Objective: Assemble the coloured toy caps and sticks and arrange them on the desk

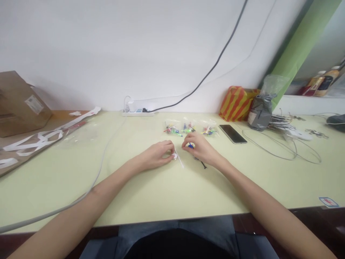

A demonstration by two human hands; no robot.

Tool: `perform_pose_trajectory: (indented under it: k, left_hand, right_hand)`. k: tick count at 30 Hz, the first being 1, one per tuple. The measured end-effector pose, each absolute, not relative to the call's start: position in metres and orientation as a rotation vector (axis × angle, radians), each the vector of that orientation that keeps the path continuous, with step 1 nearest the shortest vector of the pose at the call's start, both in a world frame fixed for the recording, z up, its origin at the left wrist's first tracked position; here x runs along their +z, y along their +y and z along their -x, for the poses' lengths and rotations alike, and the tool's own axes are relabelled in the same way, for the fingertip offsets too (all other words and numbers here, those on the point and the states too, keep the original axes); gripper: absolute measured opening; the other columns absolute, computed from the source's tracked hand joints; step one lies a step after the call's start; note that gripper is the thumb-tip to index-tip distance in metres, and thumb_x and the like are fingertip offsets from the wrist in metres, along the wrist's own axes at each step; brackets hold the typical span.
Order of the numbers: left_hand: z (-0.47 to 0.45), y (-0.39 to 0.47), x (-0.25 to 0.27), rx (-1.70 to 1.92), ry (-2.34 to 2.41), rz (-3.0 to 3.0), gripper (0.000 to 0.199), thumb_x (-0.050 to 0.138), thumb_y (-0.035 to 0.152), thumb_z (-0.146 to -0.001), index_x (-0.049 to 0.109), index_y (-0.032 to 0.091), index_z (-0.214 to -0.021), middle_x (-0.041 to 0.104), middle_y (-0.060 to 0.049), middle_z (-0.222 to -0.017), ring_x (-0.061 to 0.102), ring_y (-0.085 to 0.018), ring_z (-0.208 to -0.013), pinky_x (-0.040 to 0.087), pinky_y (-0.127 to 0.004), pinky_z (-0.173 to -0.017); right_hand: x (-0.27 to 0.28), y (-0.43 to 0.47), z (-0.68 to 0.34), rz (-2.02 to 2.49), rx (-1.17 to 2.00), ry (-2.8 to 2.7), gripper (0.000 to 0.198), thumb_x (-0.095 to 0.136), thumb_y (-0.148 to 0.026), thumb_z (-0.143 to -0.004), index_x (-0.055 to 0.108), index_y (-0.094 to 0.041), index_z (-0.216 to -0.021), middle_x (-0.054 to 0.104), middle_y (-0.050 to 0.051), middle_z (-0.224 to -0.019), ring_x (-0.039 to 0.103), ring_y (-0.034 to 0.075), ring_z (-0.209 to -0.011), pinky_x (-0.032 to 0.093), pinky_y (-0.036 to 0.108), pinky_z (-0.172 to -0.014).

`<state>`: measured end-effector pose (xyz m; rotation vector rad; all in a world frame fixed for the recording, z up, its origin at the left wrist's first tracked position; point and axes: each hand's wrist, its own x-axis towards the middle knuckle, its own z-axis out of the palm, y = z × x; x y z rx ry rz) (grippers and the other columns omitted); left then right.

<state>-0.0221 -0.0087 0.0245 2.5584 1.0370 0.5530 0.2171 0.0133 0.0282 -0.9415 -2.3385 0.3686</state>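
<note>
My left hand (159,155) rests on the table with thumb and fingers curled together. At its fingertips is a small white plastic piece (175,156) with a long thin white stick part. My right hand (201,146) is close to its right, thumb and index finger pinched together; what lies between those tips is too small to make out. A small blue plastic piece (191,145) shows inside the curve of the right hand's fingers. A thin black piece (204,164) sticks out below the right palm. Beyond the hands lie clear bags of colourful small plastic parts (172,128).
A phone (233,134) lies right of the bags. Farther right are a striped bag (235,102), a grey bag (261,113) and loose cables. A power strip (138,113) sits by the wall. A cable (97,176) crosses my left forearm. A brown paper bag (20,104) stands left.
</note>
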Motion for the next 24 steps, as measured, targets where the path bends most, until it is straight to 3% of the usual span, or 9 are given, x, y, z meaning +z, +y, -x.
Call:
perform_pose_trajectory:
  k: [3,11,19,24]
  left_hand:
    - [0.022,-0.010,0.026,0.526,1.064,-2.564,0.019,0.050,0.038,-0.098,0.059,0.022,-0.100,0.063,-0.006,-0.104,0.061,-0.022,-0.095,0.047,-0.035,-0.086]
    - [0.018,-0.016,0.028,0.518,1.022,-2.619,0.037,0.054,0.034,-0.095,0.051,0.025,-0.131,0.057,-0.008,-0.129,0.058,-0.026,-0.116,0.047,-0.038,-0.099]
    - [0.013,-0.023,0.032,0.366,0.924,-2.635,0.032,0.058,0.036,-0.094,0.062,0.026,-0.124,0.056,-0.008,-0.137,0.061,-0.026,-0.117,0.047,-0.037,-0.101]
    - [0.012,-0.025,0.035,0.399,0.890,-2.605,0.033,0.057,0.037,-0.096,0.062,0.027,-0.127,0.053,-0.009,-0.143,0.061,-0.027,-0.120,0.048,-0.037,-0.102]
  right_hand:
    - [0.027,0.023,-0.226,1.096,0.292,-2.352,0.009,0.069,-0.012,-0.088,0.074,-0.018,-0.093,0.065,0.007,-0.095,0.058,0.024,-0.096,0.042,0.035,-0.086]
    - [0.019,0.021,-0.225,1.267,0.321,-2.387,0.015,0.061,-0.013,-0.092,0.072,-0.020,-0.098,0.064,0.006,-0.101,0.060,0.018,-0.089,0.040,0.027,-0.072]
    - [0.019,0.021,-0.221,1.307,0.211,-2.391,0.014,0.057,-0.009,-0.089,0.068,-0.017,-0.092,0.066,0.005,-0.083,0.058,0.018,-0.080,0.035,0.027,-0.068]
    - [0.018,0.021,-0.220,1.266,0.252,-2.338,0.021,0.058,-0.008,-0.088,0.065,-0.018,-0.105,0.067,0.003,-0.078,0.058,0.020,-0.081,0.034,0.028,-0.068]
